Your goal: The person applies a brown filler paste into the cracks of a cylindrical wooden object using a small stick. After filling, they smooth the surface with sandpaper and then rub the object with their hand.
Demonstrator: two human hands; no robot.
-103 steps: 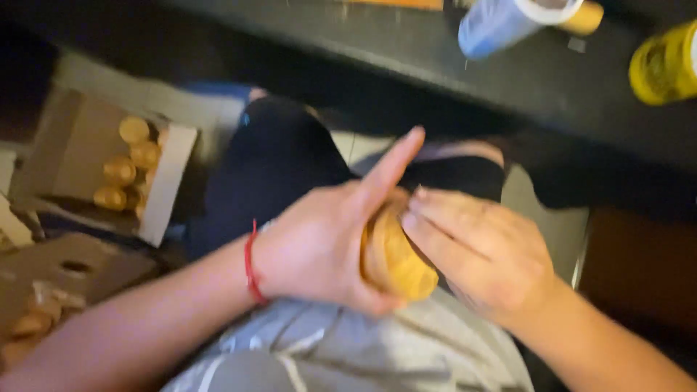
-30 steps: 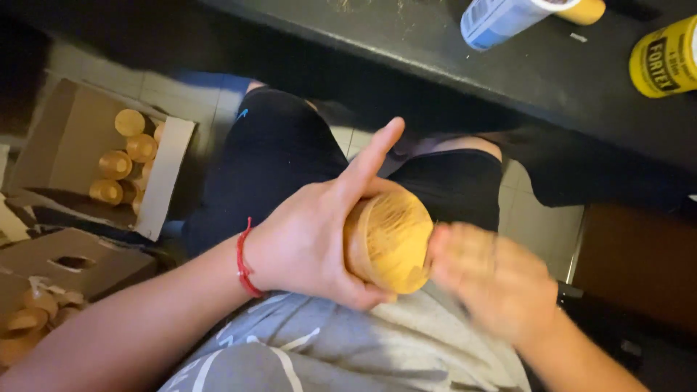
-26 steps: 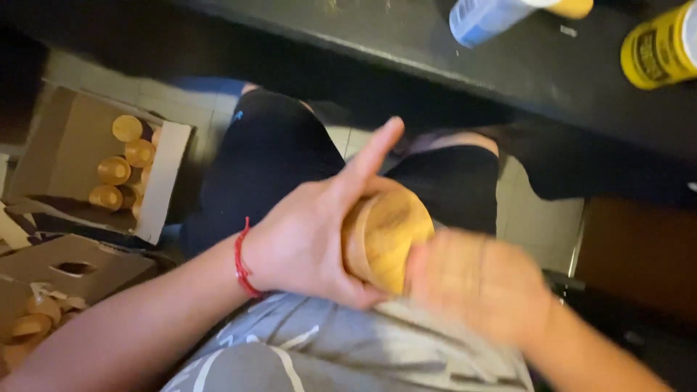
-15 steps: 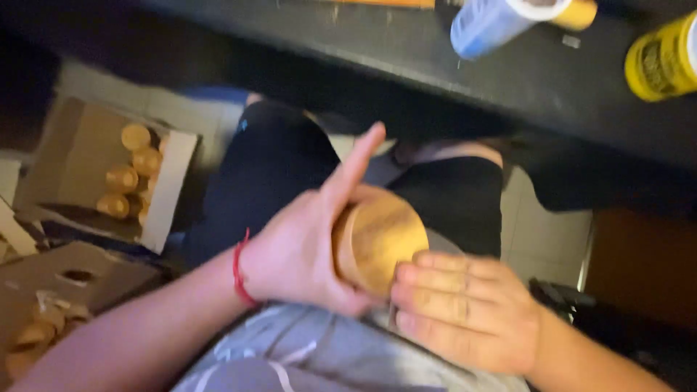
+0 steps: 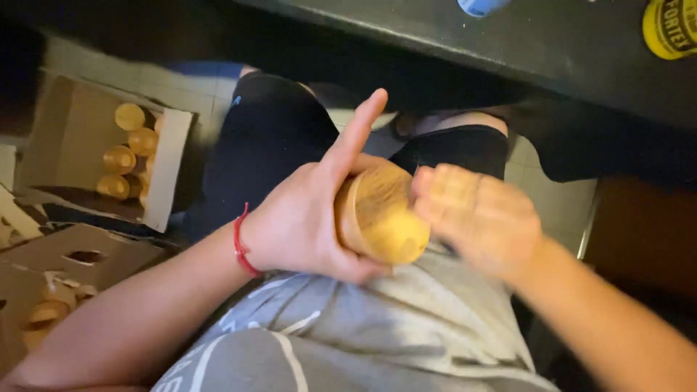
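Down on the floor to the person's left sits an open cardboard box (image 5: 80,145) with several round wooden pieces (image 5: 129,116) inside, and a second box (image 5: 65,268) lies nearer. A dark tabletop (image 5: 552,51) runs across above the knees, bearing a yellow can (image 5: 671,25). Over the lap, the left hand (image 5: 305,218) wraps its fingers and thumb around a wooden cylinder (image 5: 377,214), forefinger stuck straight out. The cylinder's long axis slants down toward the person's right, rounded end foremost. The right hand (image 5: 475,218) is blurred beside it; its fingers look flat together against the wood.
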